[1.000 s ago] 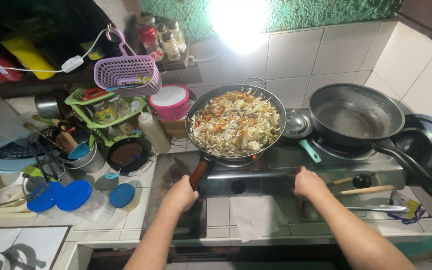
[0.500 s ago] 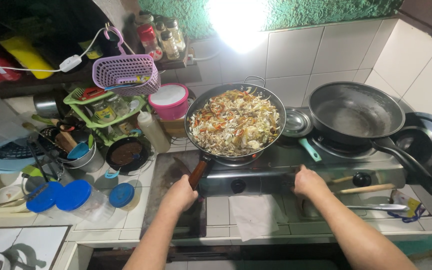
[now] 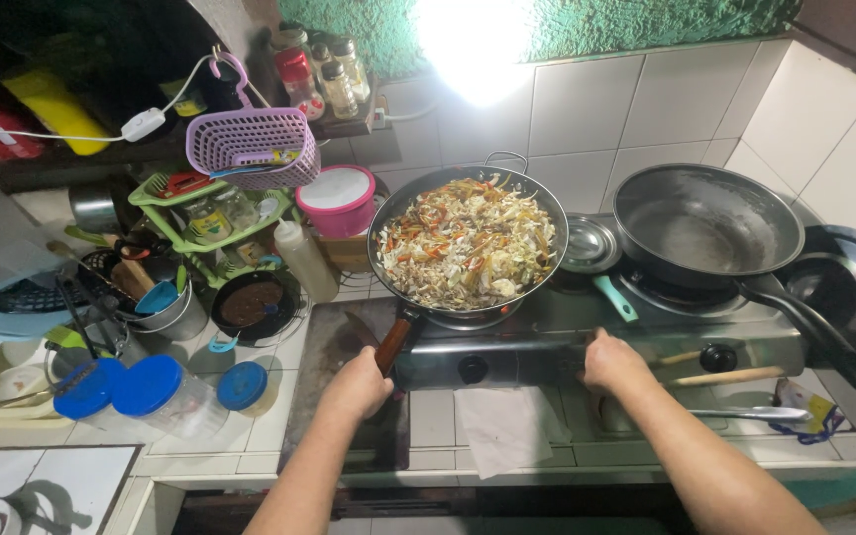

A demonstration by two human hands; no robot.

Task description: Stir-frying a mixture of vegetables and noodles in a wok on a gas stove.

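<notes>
gripping the brown handle (image 3: 395,342) of the pan (image 3: 468,243), the left hand (image 3: 359,384) is clenched around the handle's near end. the pan sits on the left burner of the stove (image 3: 547,342), full of chopped cabbage, carrot strips and other vegetables. the right hand (image 3: 611,359) rests closed on the stove's front edge, fingers curled over it near the middle; whether it pinches a knob there cannot be told. a black knob (image 3: 472,369) shows between the two hands, another (image 3: 713,357) to the right of the right hand. an empty dark wok (image 3: 705,223) sits on the right burner, its black handle pointing toward the near right. between pan and wok lies a small metal lid (image 3: 588,246) beside a teal handle (image 3: 614,298). a white cloth (image 3: 503,426) hangs over the counter edge below the stove. a wooden stick (image 3: 725,375) lies right of the right hand. left of the pan stand a pink tub (image 3: 340,198), a squeeze bottle (image 3: 306,260), a purple basket (image 3: 253,147) and blue-lidded jars (image 3: 156,391).
</notes>
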